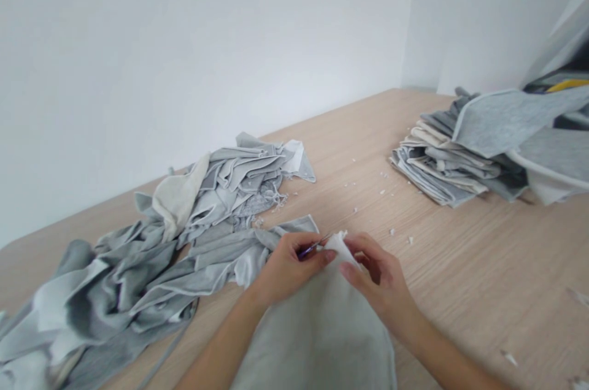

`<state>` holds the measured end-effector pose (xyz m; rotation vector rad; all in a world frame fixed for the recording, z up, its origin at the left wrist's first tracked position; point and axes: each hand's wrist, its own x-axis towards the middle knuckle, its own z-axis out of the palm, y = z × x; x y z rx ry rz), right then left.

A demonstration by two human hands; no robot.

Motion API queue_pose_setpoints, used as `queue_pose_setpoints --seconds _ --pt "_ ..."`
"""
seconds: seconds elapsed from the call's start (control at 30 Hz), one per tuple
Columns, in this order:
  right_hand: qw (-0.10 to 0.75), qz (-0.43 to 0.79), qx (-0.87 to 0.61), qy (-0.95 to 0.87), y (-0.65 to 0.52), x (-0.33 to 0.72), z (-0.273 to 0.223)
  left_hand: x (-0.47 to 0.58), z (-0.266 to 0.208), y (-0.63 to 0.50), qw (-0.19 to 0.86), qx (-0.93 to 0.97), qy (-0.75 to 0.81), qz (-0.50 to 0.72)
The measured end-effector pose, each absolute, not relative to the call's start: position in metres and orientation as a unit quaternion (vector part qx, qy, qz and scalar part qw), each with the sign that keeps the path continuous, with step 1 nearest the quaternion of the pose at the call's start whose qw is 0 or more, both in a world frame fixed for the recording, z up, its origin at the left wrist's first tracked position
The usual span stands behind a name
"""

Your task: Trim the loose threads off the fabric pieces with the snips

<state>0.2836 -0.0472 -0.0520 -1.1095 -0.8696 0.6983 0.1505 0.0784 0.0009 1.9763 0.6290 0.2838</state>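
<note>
A pale grey cloth piece [322,335] with stitched side edges runs from its narrow top corner down to the bottom of the view. My left hand [289,264] is closed, thumb and fingers gripping the cloth's left side near that corner. Tucked in the same hand is a small slim tool [309,249], purple with a thin metal tip; its exact kind is hard to make out. The tip lies beside the frayed white corner. My right hand [380,276] pinches the cloth's right edge just below the corner, fingers curled behind it.
Crumpled grey fabric pieces [124,286] spread over the left of the wooden table [464,267]. Behind them lies a looser pile of grey cloths [243,172] with thread ends. Folded grey and cream cloths [451,163] are stacked at right. White lint scraps [392,232] dot the tabletop.
</note>
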Motion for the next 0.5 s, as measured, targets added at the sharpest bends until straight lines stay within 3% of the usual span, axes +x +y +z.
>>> queue_pose_setpoints --seconds 0.23,0.5 --pt "0.721 0.332 -0.482 -0.371 -0.046 0.286 -0.043 0.147 -0.009 0.043 0.510 0.795 0.295 0.144" --pt "0.742 0.401 -0.441 -0.307 -0.048 0.284 -0.037 0.101 0.030 0.093 0.596 0.764 0.225 -0.106"
